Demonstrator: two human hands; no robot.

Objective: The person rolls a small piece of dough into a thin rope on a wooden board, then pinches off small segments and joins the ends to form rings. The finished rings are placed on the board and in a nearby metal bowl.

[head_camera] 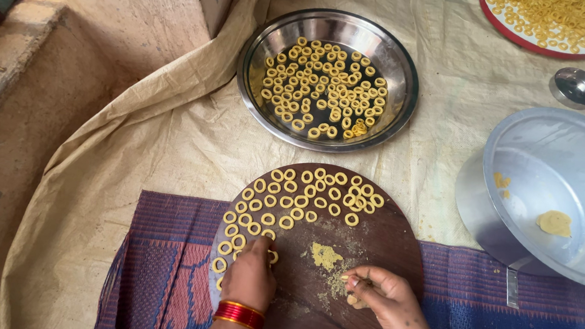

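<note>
Right hand (383, 299) pinched shut on a dough bit (353, 300), left hand (251, 274) flat on rings (282, 202) at ten o'clock of board (384, 243), dough crumbs (327, 256) between, nearer right.

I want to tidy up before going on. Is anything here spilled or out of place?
Yes, a little: loose dough crumbs are scattered on the round wooden board between the left hand and right hand. The dough rings lie in tidy arcs.

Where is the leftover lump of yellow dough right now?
In the head view, the dough lump lies inside the large metal pot at the right, beyond the round wooden board.
</note>
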